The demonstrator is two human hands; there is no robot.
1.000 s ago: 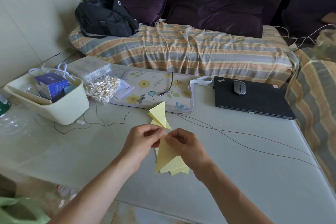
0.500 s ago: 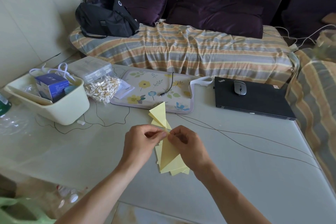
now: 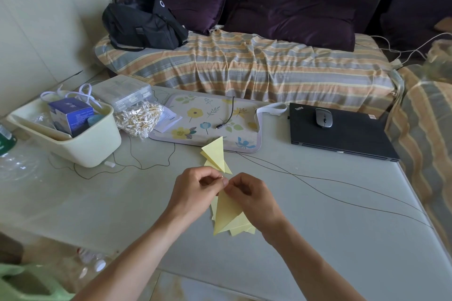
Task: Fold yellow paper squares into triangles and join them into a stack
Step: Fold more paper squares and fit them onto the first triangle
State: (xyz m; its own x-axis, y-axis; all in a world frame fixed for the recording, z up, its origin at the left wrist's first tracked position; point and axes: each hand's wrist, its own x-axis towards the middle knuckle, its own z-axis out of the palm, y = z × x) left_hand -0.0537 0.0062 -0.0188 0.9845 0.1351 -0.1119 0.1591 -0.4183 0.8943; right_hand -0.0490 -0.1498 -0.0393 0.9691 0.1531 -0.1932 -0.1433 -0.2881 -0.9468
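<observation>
Both hands meet over the counter (image 3: 97, 203), left hand (image 3: 195, 190) and right hand (image 3: 252, 197) each with fingers pinching the tip of a yellow triangle (image 3: 226, 212). If either pinch slips, I reckon the crease skews. Flat squares (image 3: 242, 227) lie under it; the stack (image 3: 215, 154) rests just beyond the fingers

Two bare forearms enter frame from bottom edge, left from lower left, right from lower right. No sleeve edge visible on either arm up to frame border. Left hand (image 3: 195, 190) bare: no ring, no watch, no band at wrist. Right hand (image 3: 252, 199) likewise bare, wrist uncovered. Fingernails short, unpainted where visible on left hand. Nothing else of person's body in frame.
</observation>
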